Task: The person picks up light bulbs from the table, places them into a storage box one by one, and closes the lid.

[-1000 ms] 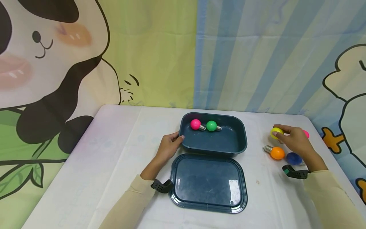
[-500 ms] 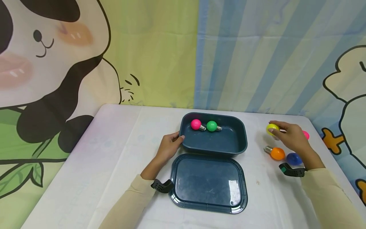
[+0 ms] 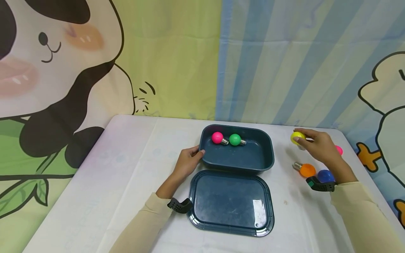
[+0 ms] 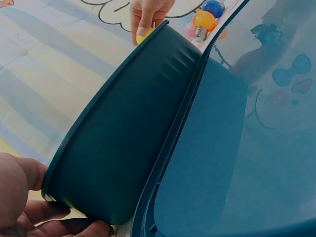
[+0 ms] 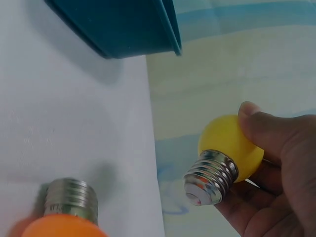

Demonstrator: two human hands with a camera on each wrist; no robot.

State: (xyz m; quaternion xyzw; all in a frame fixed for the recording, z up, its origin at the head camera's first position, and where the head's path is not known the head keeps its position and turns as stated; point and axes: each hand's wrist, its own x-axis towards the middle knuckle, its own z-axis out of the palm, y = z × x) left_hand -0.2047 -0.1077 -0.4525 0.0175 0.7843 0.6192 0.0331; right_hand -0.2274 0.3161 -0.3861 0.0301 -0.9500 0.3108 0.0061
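Above the table at the right, my right hand pinches a yellow light bulb by its round globe, its metal screw base free and pointing down. My left hand grips the left wall of a dark teal box, thumb at the rim and fingers below in the left wrist view. Inside the box lie a pink bulb and a green bulb, side by side. Below the right hand, an orange bulb and a blue bulb rest on the table. Another pink bulb is partly hidden behind the right wrist.
A dark teal lid lies flat in front of the box, close against it. The white-covered table ends at a cartoon-printed curtain along the back. A black band sits on the right wrist, overlapping the blue bulb in the head view.
My right hand has lifted the yellow bulb off the table area and carried it up and left. The left hand and the box have stayed in place.
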